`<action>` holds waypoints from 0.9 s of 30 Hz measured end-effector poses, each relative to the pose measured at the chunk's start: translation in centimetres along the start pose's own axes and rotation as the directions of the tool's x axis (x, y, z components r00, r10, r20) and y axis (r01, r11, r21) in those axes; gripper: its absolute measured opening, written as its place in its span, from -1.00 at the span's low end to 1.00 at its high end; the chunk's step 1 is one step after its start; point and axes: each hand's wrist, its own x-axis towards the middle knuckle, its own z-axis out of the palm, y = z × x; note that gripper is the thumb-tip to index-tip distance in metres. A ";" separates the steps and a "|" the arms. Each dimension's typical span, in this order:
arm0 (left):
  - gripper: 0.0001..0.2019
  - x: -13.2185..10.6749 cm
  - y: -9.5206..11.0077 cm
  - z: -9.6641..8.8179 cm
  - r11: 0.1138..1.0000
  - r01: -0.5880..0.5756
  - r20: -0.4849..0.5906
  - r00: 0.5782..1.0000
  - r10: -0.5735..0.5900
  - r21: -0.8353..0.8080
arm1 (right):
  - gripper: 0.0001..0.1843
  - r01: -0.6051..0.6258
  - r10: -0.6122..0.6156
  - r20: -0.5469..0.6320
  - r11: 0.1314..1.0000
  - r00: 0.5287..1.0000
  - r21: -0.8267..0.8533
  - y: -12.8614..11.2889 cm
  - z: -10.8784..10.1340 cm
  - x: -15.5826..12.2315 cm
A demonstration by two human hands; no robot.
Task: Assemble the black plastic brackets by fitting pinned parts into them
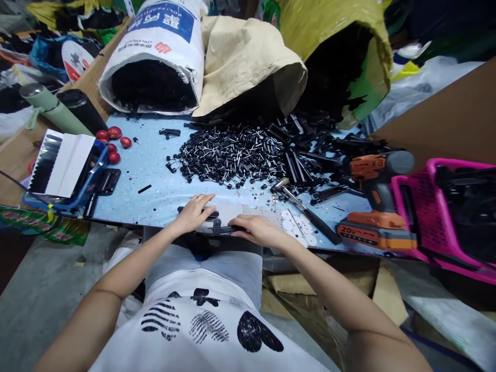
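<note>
Black part (221,228) gripped in right hand (256,229), fingers closed; left hand (192,213) half-curled over dark piece (214,213), hold can't be told; pins (234,155) heaped at 12 o'clock.

Your bare left arm (141,262) and right arm (320,281) reach far and inward from the near corners, elbows bent and set wide. Your left hand (192,213) lies palm down, fingers pointing right, its thumb and index finger apart. Your right hand (256,229) sits slightly nearer, back up, fingers curled in and pointing left. The two hands are near each other, not touching.
</note>
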 end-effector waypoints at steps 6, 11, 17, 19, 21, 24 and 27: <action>-0.29 0.0 -1.1 -0.5 0.886 -0.252 0.348 0.931 0.112 0.390 | -0.59 -0.148 0.151 -0.012 0.938 0.988 -0.313 -0.1 2.1 0.5; -0.29 -0.2 -1.5 0.0 0.886 -0.227 0.249 0.960 0.132 0.405 | -0.55 -0.191 0.174 -0.081 0.913 0.981 -0.361 -1.0 2.7 1.2; -0.32 -0.4 -1.9 0.1 0.882 -0.236 0.205 0.965 0.163 0.408 | -0.53 -0.151 0.140 -0.058 0.906 0.988 -0.395 -1.5 1.9 0.8; -0.35 -0.4 -1.9 0.1 0.887 -0.228 0.185 0.969 0.165 0.402 | -0.52 -0.146 0.118 -0.093 0.895 0.989 -0.420 -1.8 1.6 0.8; -0.37 -0.3 -2.0 0.0 0.892 -0.222 0.156 0.972 0.173 0.393 | -0.52 -0.155 0.110 -0.125 0.880 0.986 -0.449 -2.2 1.2 1.0; -0.38 -0.3 -2.3 -0.2 0.897 -0.218 0.101 0.976 0.194 0.385 | -0.54 -0.149 0.101 -0.125 0.861 0.987 -0.485 -2.8 0.6 1.2; -0.39 -0.1 -2.6 -0.3 0.898 -0.218 0.077 0.976 0.205 0.382 | -0.56 -0.124 0.080 -0.109 0.855 0.991 -0.504 -3.1 0.0 1.4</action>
